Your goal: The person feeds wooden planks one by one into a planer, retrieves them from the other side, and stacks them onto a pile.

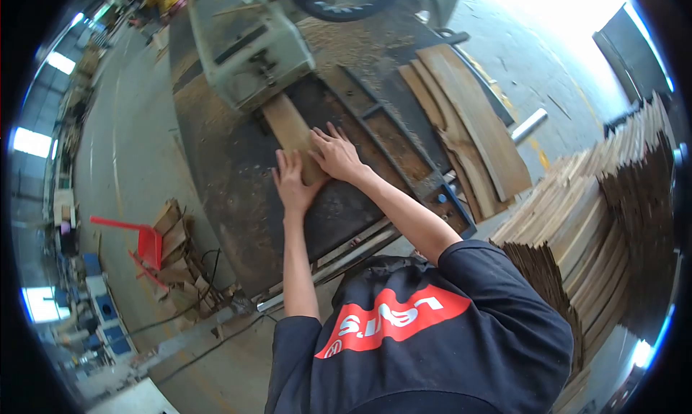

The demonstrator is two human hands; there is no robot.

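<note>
A flat wooden board [284, 120] lies on the dark machine table [231, 190], its far end running beneath the pale green machine head [252, 57]. My left hand [293, 187] rests on the board's near left part, fingers stretched forward and spread. On the board's right side lies my right hand [336, 154], fingers apart and reaching over its edge. Both palms partly cover the board's near end. Just right of my right hand runs a dark metal fence [389, 129]. Where the board passes under the head, its far end is hidden.
Several rough planks [472, 118] lie on the table's right side. A tall stack of boards [591, 226] stands to the right. At left on the floor are a red dustpan [149, 247] and wood scraps [176, 245]. Sawdust [353, 43] covers the table's far part.
</note>
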